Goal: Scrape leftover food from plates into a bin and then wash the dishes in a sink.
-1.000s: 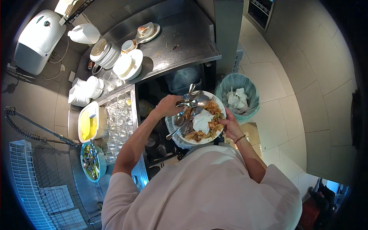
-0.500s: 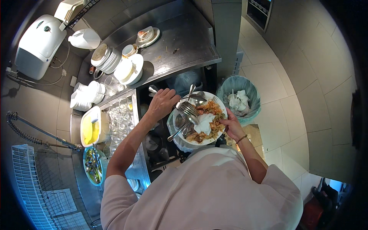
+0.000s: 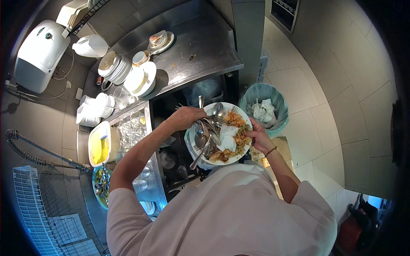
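Note:
My right hand grips the right rim of a white plate, with the thumb on top. On the plate lie rice-like food scraps, a crumpled white napkin and several forks and spoons. My left hand is closed at the plate's upper left around some cutlery; fork tines stick out past its far side. How many pieces it holds is hidden. A bin with a bluish liner and crumpled napkins inside stands just beyond my right hand.
A steel counter at the far left holds stacked plates and bowls. Nearer stand a rack of glasses, a tub of yellow liquid and a blue basin of cutlery. A spray hose hangs left.
My left hand has moved down and slightly right, lower against the plate's edge, and the cutlery under it has shifted. My right hand keeps its grip on the plate.

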A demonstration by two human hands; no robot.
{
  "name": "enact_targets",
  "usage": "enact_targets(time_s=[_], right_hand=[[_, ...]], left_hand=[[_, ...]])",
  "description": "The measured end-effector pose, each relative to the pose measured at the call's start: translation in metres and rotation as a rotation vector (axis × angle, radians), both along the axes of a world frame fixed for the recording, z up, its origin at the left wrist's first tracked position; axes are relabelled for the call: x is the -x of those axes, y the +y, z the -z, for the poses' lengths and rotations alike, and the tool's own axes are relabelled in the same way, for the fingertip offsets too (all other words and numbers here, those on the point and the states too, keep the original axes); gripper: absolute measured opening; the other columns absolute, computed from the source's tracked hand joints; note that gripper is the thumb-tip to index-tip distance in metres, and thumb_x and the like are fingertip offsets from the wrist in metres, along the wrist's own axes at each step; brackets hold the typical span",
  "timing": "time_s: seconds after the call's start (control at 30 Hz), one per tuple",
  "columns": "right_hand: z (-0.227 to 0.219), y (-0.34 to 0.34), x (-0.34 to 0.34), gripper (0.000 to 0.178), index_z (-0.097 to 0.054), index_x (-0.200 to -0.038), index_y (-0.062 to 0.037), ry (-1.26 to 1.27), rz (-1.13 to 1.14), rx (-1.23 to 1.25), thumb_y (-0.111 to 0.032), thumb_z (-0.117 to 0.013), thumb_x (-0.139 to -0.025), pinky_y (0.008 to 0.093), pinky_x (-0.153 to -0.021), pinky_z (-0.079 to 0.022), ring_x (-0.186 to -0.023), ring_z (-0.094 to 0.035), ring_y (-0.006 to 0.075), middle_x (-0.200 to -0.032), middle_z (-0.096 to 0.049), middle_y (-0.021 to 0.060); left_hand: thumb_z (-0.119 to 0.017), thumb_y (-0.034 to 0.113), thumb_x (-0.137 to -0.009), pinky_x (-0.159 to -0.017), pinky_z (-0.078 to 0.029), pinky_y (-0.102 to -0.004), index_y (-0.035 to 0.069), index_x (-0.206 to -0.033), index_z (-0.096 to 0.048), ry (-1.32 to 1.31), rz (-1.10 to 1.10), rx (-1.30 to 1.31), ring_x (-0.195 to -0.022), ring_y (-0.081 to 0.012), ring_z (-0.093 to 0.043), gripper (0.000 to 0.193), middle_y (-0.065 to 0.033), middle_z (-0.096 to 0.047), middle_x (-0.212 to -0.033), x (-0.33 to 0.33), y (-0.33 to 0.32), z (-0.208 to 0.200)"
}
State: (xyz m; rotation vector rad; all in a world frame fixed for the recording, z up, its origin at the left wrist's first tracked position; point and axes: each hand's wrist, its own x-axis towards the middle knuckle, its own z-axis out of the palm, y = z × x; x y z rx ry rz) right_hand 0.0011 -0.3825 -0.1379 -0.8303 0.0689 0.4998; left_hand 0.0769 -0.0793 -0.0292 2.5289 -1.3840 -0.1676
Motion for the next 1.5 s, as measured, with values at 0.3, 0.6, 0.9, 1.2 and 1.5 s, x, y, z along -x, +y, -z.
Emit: enact_targets(time_s=[0.3,0.6,0.9,1.2,1.5], right_hand=[[0.011,-0.002,0.002,0.064,-0.037,-0.136,-0.0074,0.032,0.015,-0.04,0.015,-0.049,-0.077,0.032,-0.09,-0.048,-0.108,-0.056,0.0171,-0.123,-0.054,0.0075],[0.037,0.009,0.0,0.064,-0.037,-0.136,-0.0091,0.047,0.096,-0.037,0.013,-0.048,-0.077,0.0339,-0.089,-0.049,-0.106,-0.057,0.019,-0.122,-0.055,0.0089],[0.036,0.01,0.009,0.064,-0.038,-0.135,-0.0104,0.086,0.15,-0.043,0.014,-0.048,-0.077,0.0338,-0.092,-0.046,-0.108,-0.055,0.0187,-0.123,-0.054,0.0063],[0.043,0.016,0.009,0.067,-0.036,-0.136,-0.0092,0.036,0.21,-0.045,0.015,-0.048,-0.075,0.0333,-0.093,-0.044,-0.111,-0.053,0.0191,-0.127,-0.051,0.0066],[0.039,0.009,0.016,0.068,-0.034,-0.138,-0.0085,0.063,0.225,-0.024,0.015,-0.049,-0.076,0.0322,-0.093,-0.043,-0.112,-0.052,0.0184,-0.127,-0.05,0.007]], left_hand=[[-0.057,-0.001,-0.07,-0.073,-0.049,-0.0368,0.007,-0.092,-0.054,-0.152,-0.18,-0.13,-0.087,-0.0276,-0.059,0.023,-0.0074,-0.057,-0.087,0.021,0.043,-0.045],[-0.059,0.009,-0.077,-0.064,-0.044,-0.0481,0.003,-0.091,-0.053,0.109,-0.735,0.103,-0.078,-0.041,-0.058,0.017,-0.0191,-0.058,-0.081,0.069,0.074,0.024],[-0.055,0.013,-0.086,-0.064,-0.046,-0.0384,-0.001,-0.098,-0.054,0.598,-0.947,0.607,-0.069,-0.0241,-0.059,0.018,-0.017,-0.061,-0.082,0.133,0.018,0.085],[-0.06,0.015,-0.085,-0.056,-0.042,-0.0318,0.0,-0.087,-0.057,0.609,-1.029,0.76,-0.059,-0.0152,-0.052,0.016,-0.0072,-0.057,-0.064,0.153,-0.02,0.096],[-0.056,0.001,-0.085,-0.054,-0.04,-0.0245,0.004,-0.096,-0.051,0.833,-1.136,0.738,-0.059,-0.0101,-0.051,0.012,-0.0003,-0.056,-0.072,0.155,0.012,0.071]])
